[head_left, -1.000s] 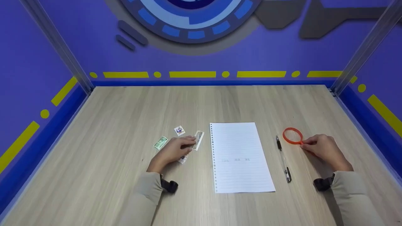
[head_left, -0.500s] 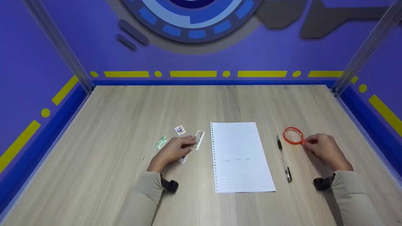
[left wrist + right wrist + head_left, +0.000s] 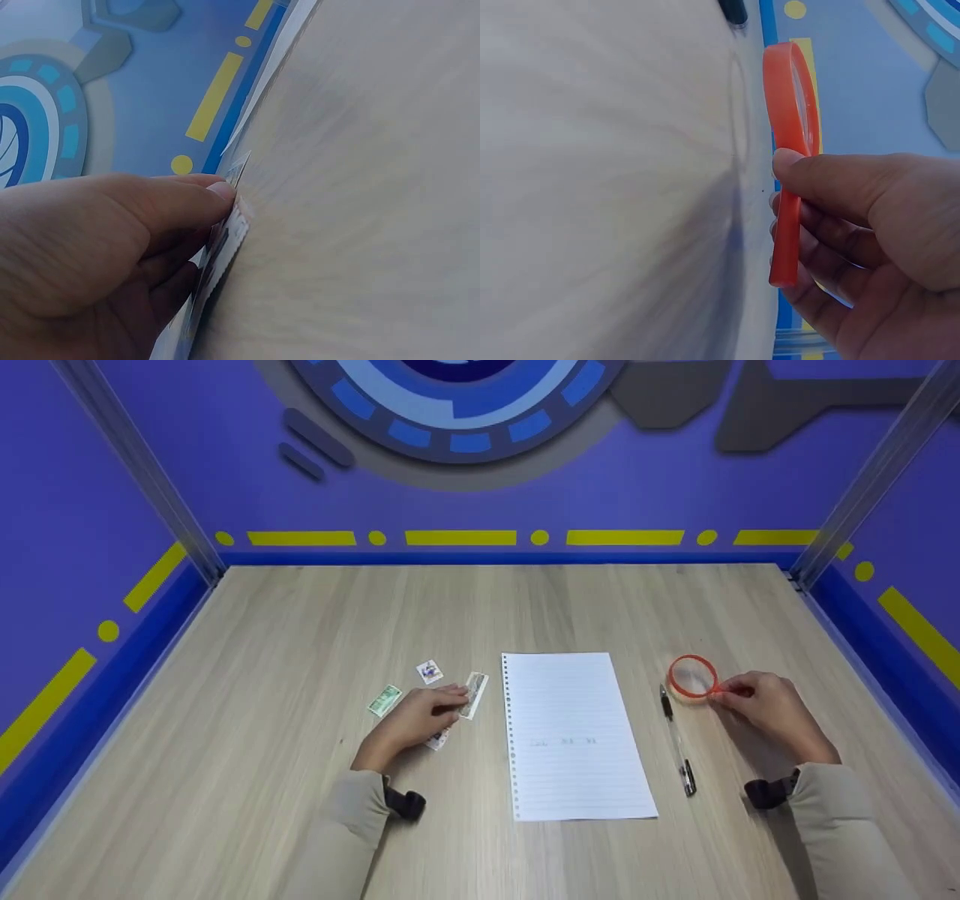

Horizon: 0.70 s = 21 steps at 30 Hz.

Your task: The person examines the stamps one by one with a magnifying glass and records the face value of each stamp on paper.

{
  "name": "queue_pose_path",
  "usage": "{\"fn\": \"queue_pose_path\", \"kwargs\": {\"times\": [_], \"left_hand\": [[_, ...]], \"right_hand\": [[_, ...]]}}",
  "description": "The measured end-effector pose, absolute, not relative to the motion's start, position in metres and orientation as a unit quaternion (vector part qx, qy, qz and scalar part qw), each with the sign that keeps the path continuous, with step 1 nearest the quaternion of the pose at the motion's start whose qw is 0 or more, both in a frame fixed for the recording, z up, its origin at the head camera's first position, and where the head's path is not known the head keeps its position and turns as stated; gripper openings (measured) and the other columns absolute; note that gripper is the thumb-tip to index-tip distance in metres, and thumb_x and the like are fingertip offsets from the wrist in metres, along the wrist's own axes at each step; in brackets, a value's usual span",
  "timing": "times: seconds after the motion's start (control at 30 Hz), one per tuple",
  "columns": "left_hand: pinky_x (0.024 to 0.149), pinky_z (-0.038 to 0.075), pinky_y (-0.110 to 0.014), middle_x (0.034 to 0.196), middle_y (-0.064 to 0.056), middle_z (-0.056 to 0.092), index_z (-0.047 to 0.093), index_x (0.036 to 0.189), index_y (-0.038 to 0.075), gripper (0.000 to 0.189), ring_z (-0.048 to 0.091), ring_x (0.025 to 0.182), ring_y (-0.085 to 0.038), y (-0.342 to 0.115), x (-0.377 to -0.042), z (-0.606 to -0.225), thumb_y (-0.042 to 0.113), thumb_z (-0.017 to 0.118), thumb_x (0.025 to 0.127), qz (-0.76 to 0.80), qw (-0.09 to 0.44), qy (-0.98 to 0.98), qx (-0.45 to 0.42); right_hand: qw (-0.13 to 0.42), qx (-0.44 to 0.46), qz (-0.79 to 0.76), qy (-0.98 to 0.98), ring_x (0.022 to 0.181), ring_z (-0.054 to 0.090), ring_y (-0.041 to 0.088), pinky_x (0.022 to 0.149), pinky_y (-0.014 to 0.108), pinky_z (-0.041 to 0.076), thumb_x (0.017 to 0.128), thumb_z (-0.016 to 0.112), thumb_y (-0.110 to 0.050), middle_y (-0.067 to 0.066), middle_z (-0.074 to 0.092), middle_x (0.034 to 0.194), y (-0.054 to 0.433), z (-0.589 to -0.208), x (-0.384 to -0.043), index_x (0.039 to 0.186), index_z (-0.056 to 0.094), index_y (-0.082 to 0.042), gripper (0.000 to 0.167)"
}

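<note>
My left hand (image 3: 416,716) rests among several small postage stamps, fingers reaching onto a long stamp (image 3: 477,694) in the head view. Another stamp (image 3: 439,741) lies partly hidden under that hand; its perforated edge shows beneath the thumb in the left wrist view. A green stamp (image 3: 385,700) and a small white-bordered stamp (image 3: 429,672) lie just beyond it. My right hand (image 3: 772,709) pinches the handle of an orange-red magnifying glass (image 3: 786,97) between thumb and fingers. The right wrist view shows the glass held above the table, its shadow apart from it.
A sheet of lined, hole-punched paper (image 3: 570,690) with faint writing lies between the hands. Right of it is a black-capped clear pen (image 3: 677,739), close to the magnifying glass. Blue-purple panels (image 3: 480,502) stand behind the wooden table (image 3: 300,645) and at both sides.
My right hand has raised the magnifying glass a little and shifted it slightly left, away from the table. The left hand and the stamps stay where they were.
</note>
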<state>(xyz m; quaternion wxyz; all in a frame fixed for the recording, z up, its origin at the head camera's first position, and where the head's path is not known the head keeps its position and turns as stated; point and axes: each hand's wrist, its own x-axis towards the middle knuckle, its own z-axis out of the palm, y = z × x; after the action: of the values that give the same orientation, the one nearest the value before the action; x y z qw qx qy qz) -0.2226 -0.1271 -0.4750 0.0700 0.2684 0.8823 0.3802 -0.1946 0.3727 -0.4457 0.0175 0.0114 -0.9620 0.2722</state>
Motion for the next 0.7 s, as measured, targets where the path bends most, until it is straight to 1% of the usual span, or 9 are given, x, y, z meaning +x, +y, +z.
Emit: {"fn": "queue_pose_path", "kwargs": {"times": [0.2,0.47,0.7], "left_hand": [[0.112,0.037,-0.044,0.135,-0.014,0.058,0.064,0.122,-0.002,0.032,0.049,0.132,-0.03,-0.127,-0.222,-0.475,0.003,0.059,0.091,0.376,0.066,0.884,0.269],[0.112,0.037,-0.045,0.135,-0.015,0.057,0.063,0.122,-0.003,0.032,0.049,0.132,-0.031,-0.127,-0.221,-0.474,0.003,0.059,0.091,0.379,0.068,0.883,0.268],[0.112,0.037,-0.045,0.135,-0.014,0.057,0.064,0.122,-0.003,0.032,0.048,0.132,-0.031,-0.127,-0.221,-0.474,0.003,0.059,0.091,0.378,0.067,0.883,0.27]], "right_hand": [[0.025,0.033,0.28,-0.959,0.086,0.059,0.023,0.062,0.017,0.047,0.088,0.069,-0.019,0.021,0.068,0.099,0.363,-0.436,-0.196,0.103,0.069,0.004,0.027],[0.035,0.06,0.29,-0.954,0.084,0.058,0.022,0.059,0.018,0.046,0.09,0.067,-0.017,0.019,0.068,0.096,0.346,-0.423,-0.2,0.101,0.069,0.003,0.024],[0.049,0.084,0.297,-0.95,0.086,0.06,0.024,0.062,0.015,0.047,0.089,0.068,-0.016,0.018,0.069,0.096,0.329,-0.413,-0.202,0.102,0.07,0.002,0.022]]}}
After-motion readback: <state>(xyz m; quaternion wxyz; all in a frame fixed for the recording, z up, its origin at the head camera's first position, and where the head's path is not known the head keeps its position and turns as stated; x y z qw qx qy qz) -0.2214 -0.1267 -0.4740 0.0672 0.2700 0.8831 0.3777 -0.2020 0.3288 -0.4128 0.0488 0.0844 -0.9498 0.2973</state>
